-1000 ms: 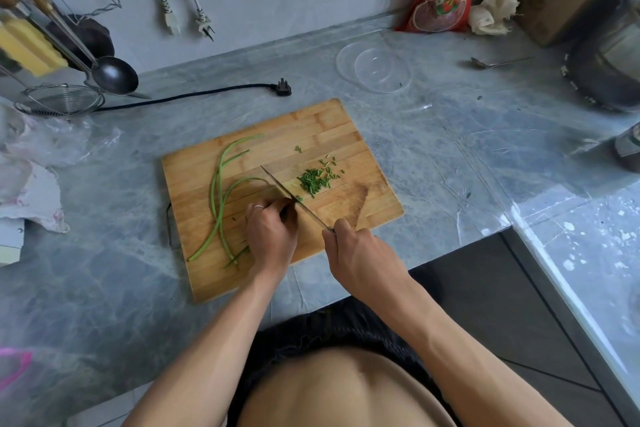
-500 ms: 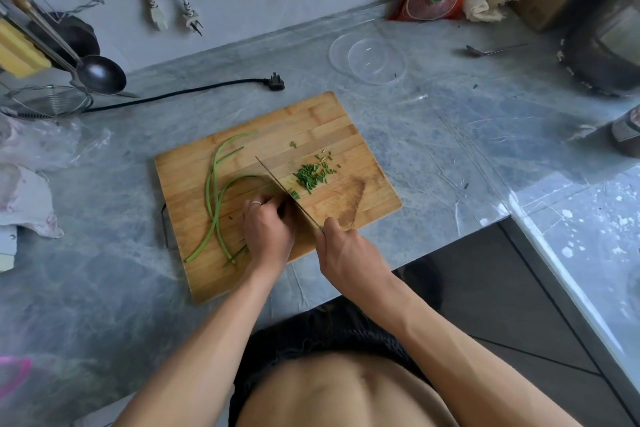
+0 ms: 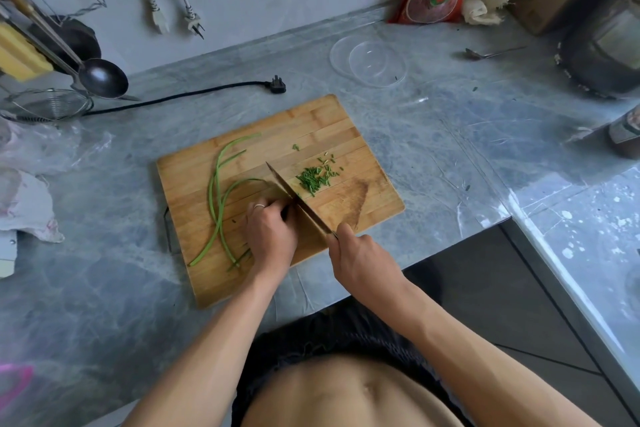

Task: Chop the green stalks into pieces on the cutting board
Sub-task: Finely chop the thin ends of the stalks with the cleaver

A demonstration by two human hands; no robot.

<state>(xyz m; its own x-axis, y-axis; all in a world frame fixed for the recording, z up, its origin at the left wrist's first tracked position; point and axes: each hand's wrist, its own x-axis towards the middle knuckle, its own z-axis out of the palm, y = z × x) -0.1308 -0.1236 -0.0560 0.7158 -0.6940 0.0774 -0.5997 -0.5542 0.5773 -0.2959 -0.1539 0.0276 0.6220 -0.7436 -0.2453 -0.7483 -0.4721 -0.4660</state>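
On the cutting board (image 3: 214, 288), the left hand (image 3: 272, 236) clenched the green stalks (image 3: 216, 198) at nine o'clock, the right hand (image 3: 360, 260) grasping the knife (image 3: 294, 199). A small pile of chopped pieces (image 3: 315, 178) lay at two o'clock; most stalk length looked uncut

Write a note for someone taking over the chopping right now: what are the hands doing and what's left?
Right hand grips the knife, blade down on the cutting board.
Left hand holds the green stalks bunched against the blade.
Done: a small pile of chopped pieces lies right of the blade.
Left: most of the long stalks, trailing left across the board, are uncut.
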